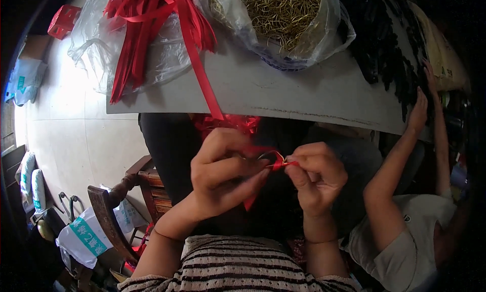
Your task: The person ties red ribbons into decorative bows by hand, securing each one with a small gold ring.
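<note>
Above my lap, just in front of the table edge, both hands work close together on a red ribbon. My left hand is closed, pinching the ribbon, and is slightly blurred. A small gold wire piece shows where the ribbon meets my right hand. Thumb and forefinger of that hand are pressed together on the ribbon and wire. How the wire sits around the ribbon is too small to tell. A ribbon end hangs below my left hand. More red ribbon lies bunched beyond my hands, below the table edge.
On the grey table lie a bundle of red ribbons on clear plastic and a bag of gold wire pieces. Black strips cover its right side, where another person's hands reach. A wooden chair stands left.
</note>
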`<state>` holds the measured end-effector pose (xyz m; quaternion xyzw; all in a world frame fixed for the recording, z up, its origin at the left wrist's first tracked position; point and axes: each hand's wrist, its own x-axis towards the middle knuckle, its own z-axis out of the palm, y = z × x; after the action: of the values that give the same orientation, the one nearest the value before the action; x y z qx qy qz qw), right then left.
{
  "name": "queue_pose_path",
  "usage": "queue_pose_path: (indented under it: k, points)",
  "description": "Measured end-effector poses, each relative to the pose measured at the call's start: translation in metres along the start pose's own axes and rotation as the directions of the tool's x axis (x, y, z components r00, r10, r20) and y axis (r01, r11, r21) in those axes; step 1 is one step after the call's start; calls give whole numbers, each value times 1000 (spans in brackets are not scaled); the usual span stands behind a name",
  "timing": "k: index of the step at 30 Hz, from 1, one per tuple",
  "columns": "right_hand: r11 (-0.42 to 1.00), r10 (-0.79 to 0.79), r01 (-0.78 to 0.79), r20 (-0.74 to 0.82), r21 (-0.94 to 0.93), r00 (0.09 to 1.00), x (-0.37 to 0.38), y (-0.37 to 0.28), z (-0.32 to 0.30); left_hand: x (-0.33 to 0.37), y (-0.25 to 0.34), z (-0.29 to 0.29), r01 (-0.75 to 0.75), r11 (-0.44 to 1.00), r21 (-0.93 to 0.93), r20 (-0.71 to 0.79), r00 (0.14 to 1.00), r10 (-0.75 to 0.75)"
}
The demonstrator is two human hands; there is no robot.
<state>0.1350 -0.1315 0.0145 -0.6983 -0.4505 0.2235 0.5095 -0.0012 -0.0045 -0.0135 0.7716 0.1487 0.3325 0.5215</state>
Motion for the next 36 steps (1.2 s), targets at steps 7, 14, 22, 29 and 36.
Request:
queue_pose_path:
  k: [7, 14, 22, 29, 36]
  points:
    - [991, 9, 8, -130, 132, 991, -8, 7, 7, 3, 8, 8, 258, 942, -214, 36, 966, -256]
    - [980, 99, -98, 3, 176, 995, 4, 4, 7, 3, -2, 5, 103, 991, -82, 116, 989, -94]
    - [981, 101, -128, 181, 146, 978, 8, 5, -11, 4, 9, -6, 197, 979, -51, 191, 964, -184]
    - [958, 189, -229, 223, 170, 956, 16, 0, -10, 6, 0, 1, 398, 872, -284, 268, 906, -327]
    - [926, 148, -235, 290, 294, 946, 4, 33, -6, -1, -10, 10, 505, 581, -638, 293, 858, -423]
